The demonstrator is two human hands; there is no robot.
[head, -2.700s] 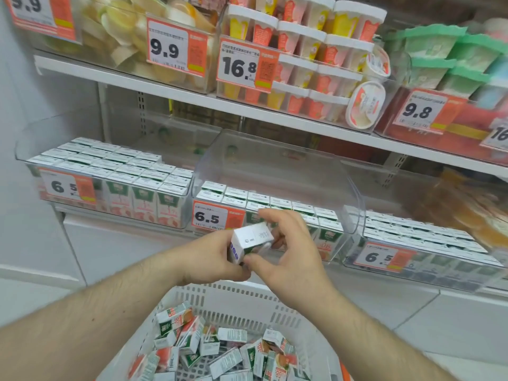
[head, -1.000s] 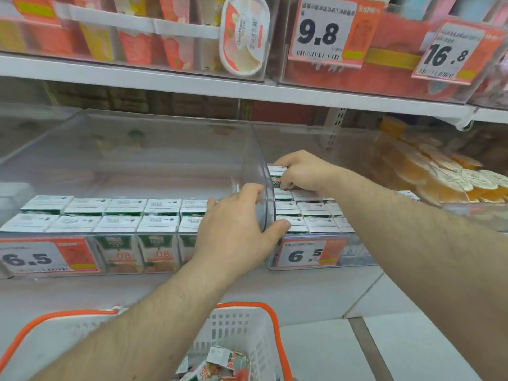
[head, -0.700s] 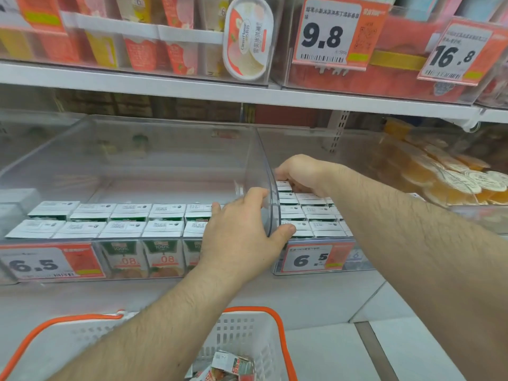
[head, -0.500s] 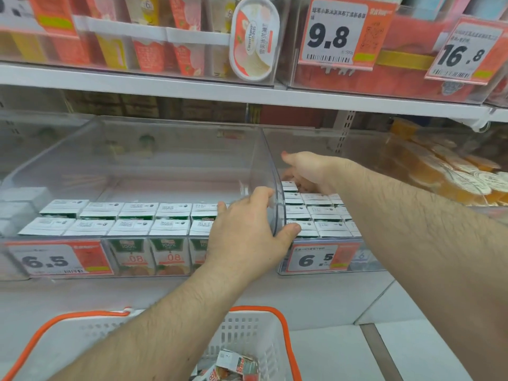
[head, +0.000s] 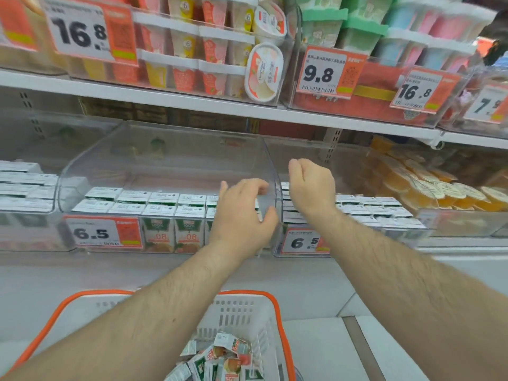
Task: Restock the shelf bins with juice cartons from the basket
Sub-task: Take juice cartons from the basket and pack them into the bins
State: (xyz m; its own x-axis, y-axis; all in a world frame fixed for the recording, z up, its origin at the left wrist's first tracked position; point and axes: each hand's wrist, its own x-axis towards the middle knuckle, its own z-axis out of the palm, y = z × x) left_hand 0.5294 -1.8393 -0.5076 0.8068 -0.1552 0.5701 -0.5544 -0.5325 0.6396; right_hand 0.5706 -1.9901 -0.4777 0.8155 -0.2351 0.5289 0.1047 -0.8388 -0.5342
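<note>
The left hand (head: 242,215) sits at the centre of the frame, fingers loosely curved and spread, gripping nothing; its fingertips lie at the right wall of the middle bin (head: 165,166), and actual contact with the clear plastic cannot be confirmed. The right hand (head: 310,185) is just to its right, raised over the right bin (head: 357,237), fingers curled inward with no carton visible in them.

Left edge of the frame: a further clear bin (head: 27,215) holds white-topped cartons in rows. Centre left: the middle bin contains two rows of juice cartons (head: 159,215) at its front, standing upright, green and orange faces toward the camera; the rear of the bin shows bare floor. A price tag reading 6.5 (head: 103,232) is fixed to its front wall. Centre right: the right bin holds more cartons (head: 368,210) packed in rows, with a second 6.5 tag (head: 302,242) on its front. Far right: a bin of orange lidded cups (head: 439,188).

Upper part of the frame: the upper shelf (head: 192,101) carries bins of dessert cups, with tags reading 16.8 (head: 88,34) at upper left and 9.8 (head: 327,71) at upper right.

Bottom centre: the white basket (head: 247,312) with orange rim stands below the forearms; loose juice cartons (head: 222,358) lie jumbled in it.
</note>
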